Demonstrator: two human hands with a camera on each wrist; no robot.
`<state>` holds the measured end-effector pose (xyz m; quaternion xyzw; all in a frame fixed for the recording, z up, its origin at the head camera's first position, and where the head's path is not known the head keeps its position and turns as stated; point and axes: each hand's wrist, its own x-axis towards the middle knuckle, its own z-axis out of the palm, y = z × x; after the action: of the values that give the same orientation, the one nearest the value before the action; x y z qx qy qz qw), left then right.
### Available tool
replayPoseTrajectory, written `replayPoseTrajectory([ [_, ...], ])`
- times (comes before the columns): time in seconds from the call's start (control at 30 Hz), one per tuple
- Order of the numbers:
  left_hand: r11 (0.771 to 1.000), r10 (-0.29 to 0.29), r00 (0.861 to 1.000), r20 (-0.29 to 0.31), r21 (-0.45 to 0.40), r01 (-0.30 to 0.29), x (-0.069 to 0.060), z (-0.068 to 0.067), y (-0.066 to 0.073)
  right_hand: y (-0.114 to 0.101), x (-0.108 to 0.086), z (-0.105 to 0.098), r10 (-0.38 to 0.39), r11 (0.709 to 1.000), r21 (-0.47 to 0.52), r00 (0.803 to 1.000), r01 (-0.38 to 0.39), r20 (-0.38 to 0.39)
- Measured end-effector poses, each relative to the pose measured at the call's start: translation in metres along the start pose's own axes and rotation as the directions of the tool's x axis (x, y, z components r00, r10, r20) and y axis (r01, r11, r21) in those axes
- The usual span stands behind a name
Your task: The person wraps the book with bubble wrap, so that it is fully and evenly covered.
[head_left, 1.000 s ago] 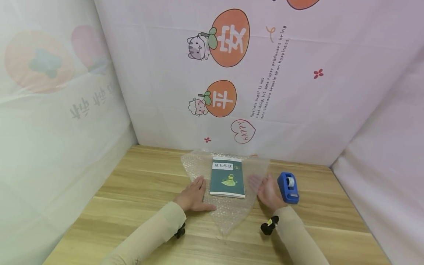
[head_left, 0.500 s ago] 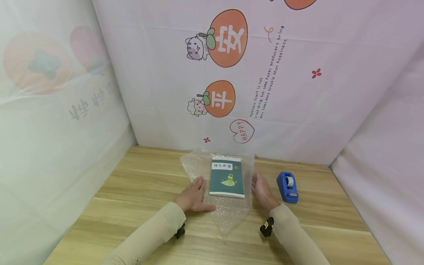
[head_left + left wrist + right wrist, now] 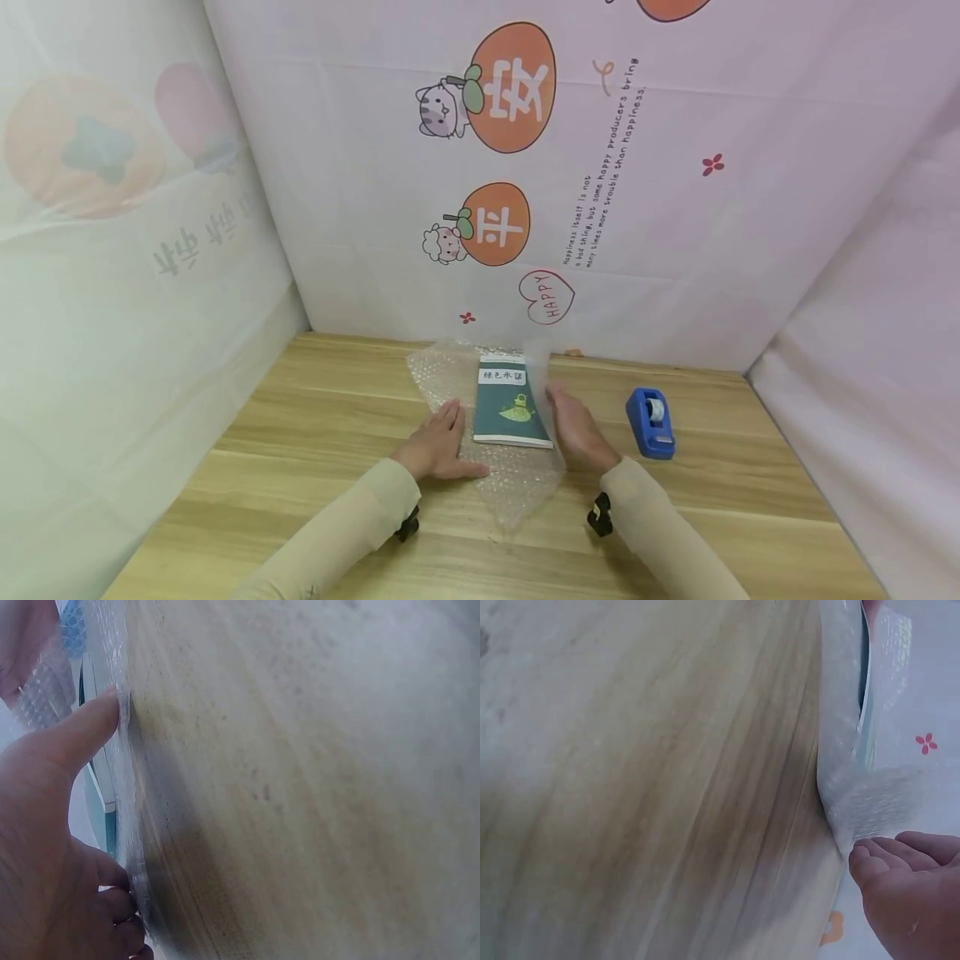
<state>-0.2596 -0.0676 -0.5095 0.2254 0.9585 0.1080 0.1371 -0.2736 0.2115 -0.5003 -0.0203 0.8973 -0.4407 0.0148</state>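
A green booklet (image 3: 498,404) with a pale title label lies face up on a sheet of clear bubble wrap (image 3: 517,483). My left hand (image 3: 438,446) rests on the wrap at the booklet's left, fingers and thumb spread. In the left wrist view its thumb and fingertips touch the wrap edge, and the booklet's pages show behind. My right hand (image 3: 577,425) is at the booklet's right side, its fingers against the raised right part of the wrap, which folds over the cover's right edge. The right wrist view shows the fingertips (image 3: 862,855) at the wrap; the thumb is hidden there.
A blue tape dispenser (image 3: 651,423) with a roll of tape stands right of my right hand. The wooden table (image 3: 300,467) ends at a printed cloth backdrop (image 3: 375,208) behind, with cloth walls on both sides.
My right hand has moved left, away from the tape dispenser, bringing the wrap's right side up and over the booklet's right edge. The left hand has stayed in place.
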Motion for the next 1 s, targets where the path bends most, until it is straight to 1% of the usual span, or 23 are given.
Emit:
replayPoseTrajectory([
  [0.07, 1.0, 0.006, 1.0, 0.0, 0.001, -0.006, -0.001, -0.001, 0.0, 0.0, 0.0, 0.002, -0.024, 0.999, -0.047, 1.0, 0.024, 0.006],
  [0.13, 1.0, 0.011, 1.0, -0.001, 0.002, -0.011, -0.002, -0.002, 0.001, 0.001, 0.0, 0.005, -0.048, 0.997, -0.061, 0.999, 0.048, 0.014],
  [0.33, 1.0, 0.025, 1.0, -0.007, 0.001, -0.025, -0.004, -0.005, 0.003, -0.001, -0.002, 0.011, -0.115, 0.987, -0.103, 0.991, 0.122, 0.07],
  [0.43, 1.0, 0.029, 0.999, -0.013, -0.002, -0.029, -0.005, -0.005, 0.003, -0.004, -0.004, 0.013, -0.13, 0.982, -0.123, 0.987, 0.141, 0.093],
  [0.57, 0.999, 0.033, 0.999, -0.025, -0.009, -0.033, -0.004, -0.004, 0.002, -0.004, -0.005, 0.017, -0.153, 0.966, -0.187, 0.977, 0.179, 0.147],
  [0.6, 0.999, 0.037, 0.999, -0.033, -0.007, -0.038, -0.002, -0.002, 0.0, -0.004, -0.005, 0.018, -0.158, 0.959, -0.209, 0.974, 0.19, 0.162],
  [0.67, 0.999, 0.035, 0.999, -0.029, -0.013, -0.036, -0.002, -0.002, 0.0, -0.005, -0.006, 0.02, -0.162, 0.945, -0.254, 0.968, 0.207, 0.19],
  [0.77, 0.999, 0.032, 0.999, -0.023, -0.02, -0.032, -0.003, -0.003, 0.001, -0.005, -0.008, 0.024, -0.153, 0.926, -0.308, 0.963, 0.218, 0.22],
  [0.8, 0.999, 0.035, 0.999, -0.029, -0.016, -0.035, -0.001, -0.001, -0.001, -0.005, -0.008, 0.025, -0.147, 0.92, -0.325, 0.962, 0.218, 0.23],
  [0.83, 0.999, 0.029, 0.999, -0.021, -0.021, -0.03, -0.002, -0.003, 0.0, -0.005, -0.009, 0.026, -0.152, 0.913, -0.339, 0.96, 0.228, 0.236],
  [0.9, 0.999, 0.032, 0.999, -0.03, -0.013, -0.032, 0.0, 0.0, -0.001, -0.005, -0.01, 0.027, -0.161, 0.892, -0.377, 0.955, 0.25, 0.251],
  [1.0, 1.0, 0.026, 0.999, -0.027, -0.006, -0.027, 0.001, 0.0, -0.001, -0.005, -0.011, 0.029, -0.18, 0.855, -0.432, 0.945, 0.288, 0.273],
])
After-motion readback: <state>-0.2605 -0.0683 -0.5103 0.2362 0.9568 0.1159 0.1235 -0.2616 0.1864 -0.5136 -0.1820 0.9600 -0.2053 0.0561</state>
